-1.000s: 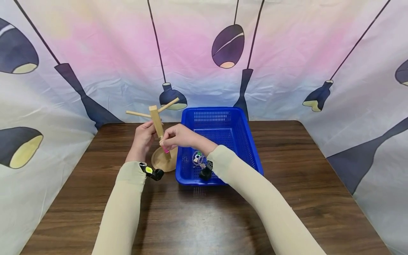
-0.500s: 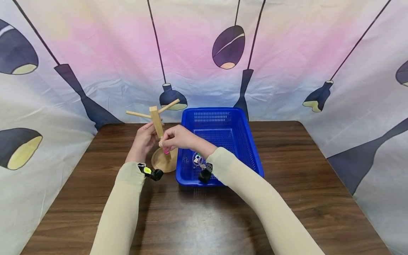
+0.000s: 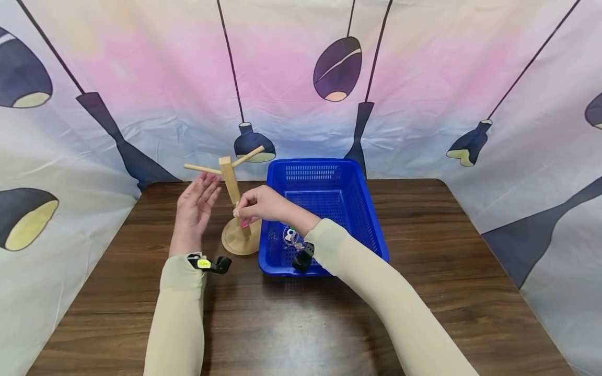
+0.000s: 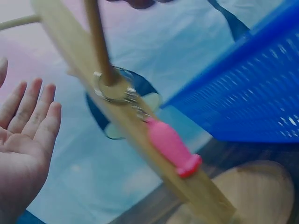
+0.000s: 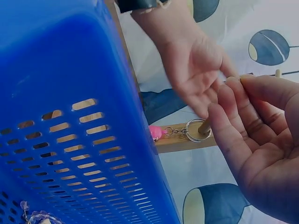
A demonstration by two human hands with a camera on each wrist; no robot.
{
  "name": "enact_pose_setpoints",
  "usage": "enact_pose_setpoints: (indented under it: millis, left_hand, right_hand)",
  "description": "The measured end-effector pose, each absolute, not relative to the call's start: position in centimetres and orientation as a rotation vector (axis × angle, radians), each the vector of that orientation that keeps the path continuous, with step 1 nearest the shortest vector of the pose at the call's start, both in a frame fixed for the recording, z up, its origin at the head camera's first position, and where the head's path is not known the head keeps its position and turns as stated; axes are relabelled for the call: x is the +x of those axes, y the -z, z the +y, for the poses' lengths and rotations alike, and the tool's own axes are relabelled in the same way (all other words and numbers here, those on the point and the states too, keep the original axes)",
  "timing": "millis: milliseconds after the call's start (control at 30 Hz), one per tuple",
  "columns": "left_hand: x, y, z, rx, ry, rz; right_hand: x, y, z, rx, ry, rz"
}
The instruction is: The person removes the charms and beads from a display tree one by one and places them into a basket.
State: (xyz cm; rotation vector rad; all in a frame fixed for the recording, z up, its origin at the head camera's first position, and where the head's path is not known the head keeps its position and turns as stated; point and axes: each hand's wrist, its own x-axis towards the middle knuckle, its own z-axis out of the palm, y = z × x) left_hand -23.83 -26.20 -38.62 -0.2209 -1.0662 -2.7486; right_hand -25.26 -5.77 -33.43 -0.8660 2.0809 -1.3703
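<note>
A wooden stand (image 3: 230,180) with several pegs and a round base (image 3: 237,243) stands upright left of the basket. In the left wrist view, a metal key ring (image 4: 96,85) hangs on a peg (image 4: 96,39), and its pink bottle-shaped keychain (image 4: 170,144) lies along the post. My right hand (image 3: 263,203) reaches over the basket's left edge, fingertips and thumb pinched together at this peg's outer end; they hide its tip. My left hand (image 3: 193,206) is beside the post, palm up, fingers extended, holding nothing.
A blue perforated basket (image 3: 373,216) stands right of the stand. Inside, near its front left, lies a small beaded trinket (image 3: 290,234) with white and green parts. Behind the brown wooden table (image 3: 301,324) hangs a printed cloth (image 3: 409,125).
My left hand has let go of the post and moved left, opening its fingers. My right hand stays at the peg. The stand has barely shifted.
</note>
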Motion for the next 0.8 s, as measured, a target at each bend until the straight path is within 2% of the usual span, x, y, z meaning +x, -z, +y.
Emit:
enact_pose_setpoints:
  millis: [433, 800]
  left_hand:
    - [-22.6, 35.4, -26.1, -0.358, 2.615, -1.046]
    - [-22.9, 34.1, -23.7, -0.102, 2.462, -1.063]
  right_hand:
    - [-25.3, 33.6, -5.7, -0.894, 1.345, 2.1]
    - [-25.2, 33.6, -5.7, -0.892, 1.355, 2.128]
